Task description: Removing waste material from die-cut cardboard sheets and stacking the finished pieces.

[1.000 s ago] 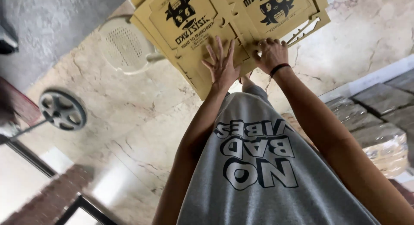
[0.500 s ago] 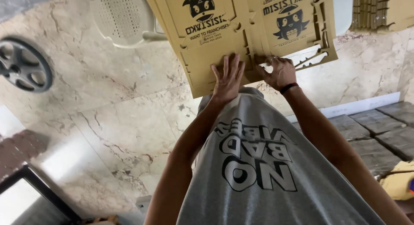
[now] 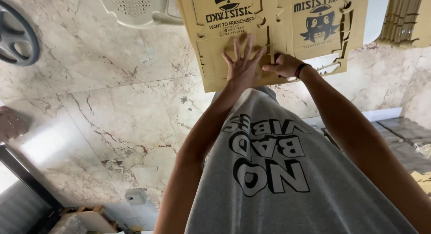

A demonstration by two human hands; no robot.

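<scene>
While both arms reach fwd over the grey tee (image 3: 287,189) w/ its big printed lettering, the work sits at the far end of them: a tan die-cut cardboard sheet (image 3: 233,18), flat, face up, w/ black cartoon prints, lying past the person's lap and over the marble floor (image 3: 112,108). Can't tell what holds the sheet up underneath.

Left hand (image 3: 242,68): open, palm down, fingers spread wide, pressed flat on the near part of the sheet, left of centre. It's holding nothing, just pinning the panel.

Right hand (image 3: 285,65), black band on the wrist: just right of the left one, nearly touching it, on the near edge zone at a cut line. Fingers curled under, thumb pointing left. Can't tell if it pinches a flap or only pushes w/ the knuckles.

Step, as I read it: folding or breaking in a crease of the box blank, one hand as anchor, the other working the flap beside it. Early stage, as the sheet looks flat w/ no wall stood up yet.

Next move prob. calls for firm hold-down from the flat palm while the curled hand bends along the score, not across it. The tabs and slots look thin and could tear if yanked.

Farther out: white plastic chair (image 3: 134,7) far left of the sheet, dark wheel (image 3: 15,34) at the left edge, stack of more cardboard (image 3: 404,18) far right, wrapped bundles (image 3: 404,135) on the right.
</scene>
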